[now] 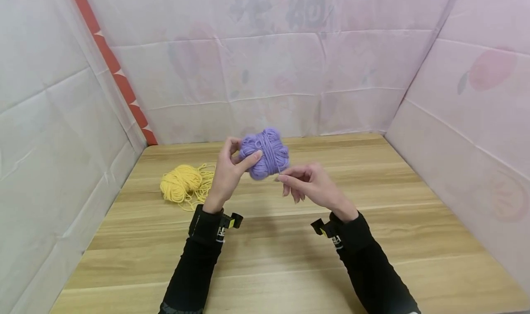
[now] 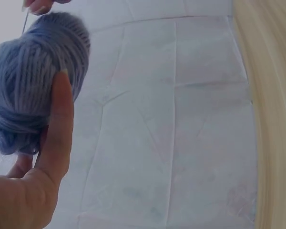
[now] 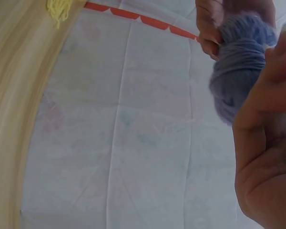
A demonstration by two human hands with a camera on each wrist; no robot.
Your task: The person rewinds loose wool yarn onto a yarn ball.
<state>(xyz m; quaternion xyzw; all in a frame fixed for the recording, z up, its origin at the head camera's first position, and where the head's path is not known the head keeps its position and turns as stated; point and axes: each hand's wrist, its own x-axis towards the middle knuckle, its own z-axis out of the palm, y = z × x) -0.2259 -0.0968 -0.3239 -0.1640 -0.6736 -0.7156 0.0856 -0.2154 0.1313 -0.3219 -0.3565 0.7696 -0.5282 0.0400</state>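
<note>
A purple ball of yarn [image 1: 271, 150], wound round its middle with its own strands, is held above the table by my left hand [image 1: 228, 169]. The left thumb lies across its near side, as the left wrist view also shows on the yarn ball [image 2: 43, 71]. Just right of the ball, my right hand [image 1: 312, 185] pinches a thin strand of the purple yarn between thumb and forefinger. That strand runs from the ball's lower edge to the fingertips. In the right wrist view the right hand [image 3: 271, 143] partly covers the ball [image 3: 238, 71].
A yellow ball of yarn [image 1: 181, 183] with loose strands lies on the wooden table [image 1: 269, 277], left of my left hand. White printed sheets [image 1: 265, 74] wall the table at the back and both sides. A red strip [image 1: 113, 65] runs down the back left corner.
</note>
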